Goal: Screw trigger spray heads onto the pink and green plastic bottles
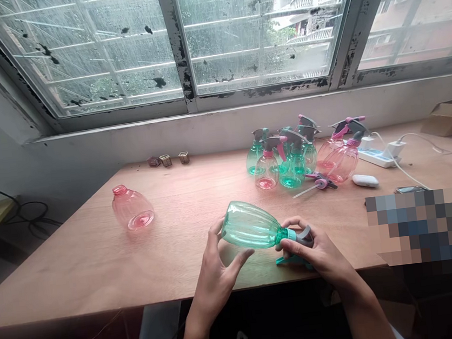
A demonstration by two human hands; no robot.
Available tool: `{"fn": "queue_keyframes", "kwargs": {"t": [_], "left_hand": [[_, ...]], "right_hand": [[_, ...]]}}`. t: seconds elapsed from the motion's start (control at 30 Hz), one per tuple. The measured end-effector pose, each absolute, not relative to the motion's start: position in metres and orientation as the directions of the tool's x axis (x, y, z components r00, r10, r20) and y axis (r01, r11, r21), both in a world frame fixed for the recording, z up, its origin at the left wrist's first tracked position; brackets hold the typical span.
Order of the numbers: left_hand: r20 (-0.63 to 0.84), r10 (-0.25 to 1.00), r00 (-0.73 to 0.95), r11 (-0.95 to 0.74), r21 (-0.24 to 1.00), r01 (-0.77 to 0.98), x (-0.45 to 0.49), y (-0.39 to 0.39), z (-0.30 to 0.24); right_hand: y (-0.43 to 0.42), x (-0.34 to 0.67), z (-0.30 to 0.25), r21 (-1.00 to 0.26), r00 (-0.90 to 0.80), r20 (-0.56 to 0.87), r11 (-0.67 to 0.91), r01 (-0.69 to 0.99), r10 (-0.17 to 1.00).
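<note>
A green transparent spray bottle (252,225) is held sideways just above the wooden table (97,260), near its front edge. My left hand (217,271) cups the bottle's body, thumb and fingers around its wide end. My right hand (312,252) is wrapped round the grey and green spray head (299,237) at the bottle's neck. A pink bottle with no head (132,208) lies on its side at the left of the table.
A cluster of several finished green and pink spray bottles (290,157) stands at the back right, with a loose pink spray head (319,181) in front. A power strip (380,157), cables, a white case (365,180) and a cardboard box (448,117) are at the right. Small cubes (165,160) sit by the wall.
</note>
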State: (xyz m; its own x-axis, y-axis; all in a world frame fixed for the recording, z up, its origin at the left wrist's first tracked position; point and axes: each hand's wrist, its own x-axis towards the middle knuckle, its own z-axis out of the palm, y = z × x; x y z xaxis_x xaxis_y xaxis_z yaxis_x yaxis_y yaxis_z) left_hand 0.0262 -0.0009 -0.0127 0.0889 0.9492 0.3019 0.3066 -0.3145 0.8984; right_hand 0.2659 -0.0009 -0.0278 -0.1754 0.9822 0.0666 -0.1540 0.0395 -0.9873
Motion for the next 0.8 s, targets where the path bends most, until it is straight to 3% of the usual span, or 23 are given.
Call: {"fn": "queue_keyframes", "kwargs": {"t": [0.23,0.53,0.8], "left_hand": [[0.224,0.968,0.116,-0.245,0.943,0.225,0.0226,-0.0025,-0.0151],[0.415,0.907,0.07,-0.414,0.85,0.325,0.0232,0.0051,-0.0172],[0.343,0.934,0.096,-0.356,0.888,0.292,0.0225,-0.0003,-0.0163]], "right_hand": [[-0.0031,0.2648,-0.0263,-0.99,-0.169,0.036,0.012,-0.14,0.985],[-0.0027,0.2655,-0.0269,-0.983,-0.166,0.058,0.027,-0.181,0.985],[-0.0036,0.2668,-0.0275,-0.985,-0.199,0.052,0.018,-0.169,0.979]]}}
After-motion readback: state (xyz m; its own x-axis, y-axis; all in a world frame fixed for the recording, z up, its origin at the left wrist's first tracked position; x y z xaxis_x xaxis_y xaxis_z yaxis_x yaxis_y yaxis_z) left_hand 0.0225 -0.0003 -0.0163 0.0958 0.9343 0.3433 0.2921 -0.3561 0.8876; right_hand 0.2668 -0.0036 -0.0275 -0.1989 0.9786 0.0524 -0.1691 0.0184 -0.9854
